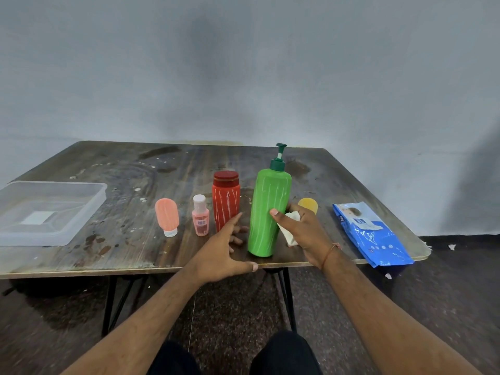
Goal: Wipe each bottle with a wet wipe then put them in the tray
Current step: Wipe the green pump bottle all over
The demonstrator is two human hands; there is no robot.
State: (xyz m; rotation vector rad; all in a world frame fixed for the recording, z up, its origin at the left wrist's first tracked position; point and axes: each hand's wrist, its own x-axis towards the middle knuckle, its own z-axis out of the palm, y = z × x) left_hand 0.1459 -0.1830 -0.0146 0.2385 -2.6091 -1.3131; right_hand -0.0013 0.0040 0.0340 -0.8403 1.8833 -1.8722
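A tall green pump bottle (266, 209) stands upright near the table's front edge. My right hand (303, 234) holds a crumpled white wet wipe (289, 226) against the bottle's right side, thumb on its front. My left hand (224, 250) is spread open just left of the bottle's base, not gripping it. A red bottle (226, 201), a small pink bottle (200, 215) and an upside-down peach tube (167, 216) stand in a row to the left. A yellow bottle (308, 204) is half hidden behind my right hand. The clear plastic tray (81, 212) sits at the far left.
A blue pack of wet wipes (370, 234) lies at the table's right front corner, overhanging the edge. The dark wooden table (121, 169) is stained with white and brown spots. A grey wall stands right behind it.
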